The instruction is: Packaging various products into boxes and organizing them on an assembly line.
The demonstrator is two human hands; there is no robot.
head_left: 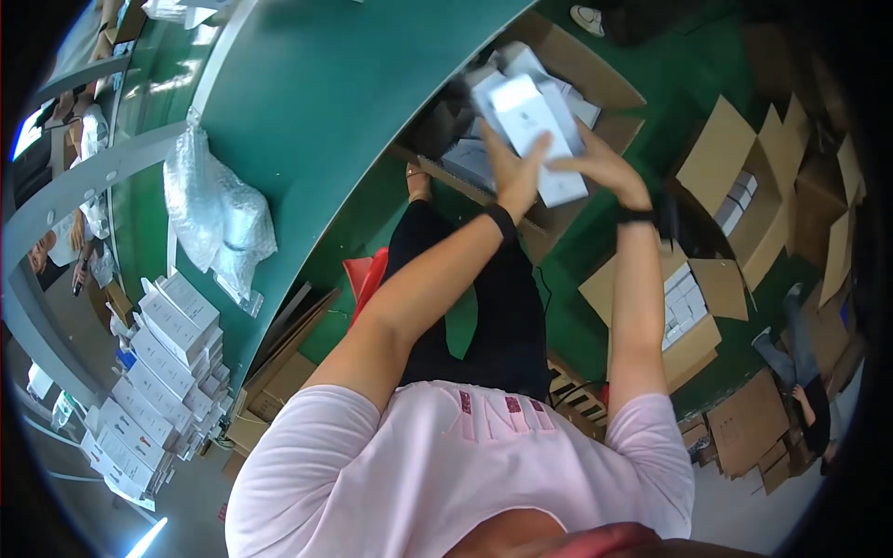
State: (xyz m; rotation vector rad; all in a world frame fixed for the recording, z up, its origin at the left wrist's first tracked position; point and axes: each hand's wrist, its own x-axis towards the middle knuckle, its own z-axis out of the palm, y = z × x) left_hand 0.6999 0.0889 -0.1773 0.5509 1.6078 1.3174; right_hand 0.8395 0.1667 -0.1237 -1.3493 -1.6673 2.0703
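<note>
Several slim white boxes are held together in a blurred stack between my two hands, above an open cardboard carton. My left hand grips the stack from its near left side, thumb across the front box. On the other side, my right hand clasps the stack's right edge. More white boxes lie inside the carton beneath. How many boxes are in my grip cannot be made out.
The green table lies to the left, with bubble wrap on it. Stacks of white boxes stand at the lower left. Open cartons with white boxes stand on the floor at right. A person is at the far right.
</note>
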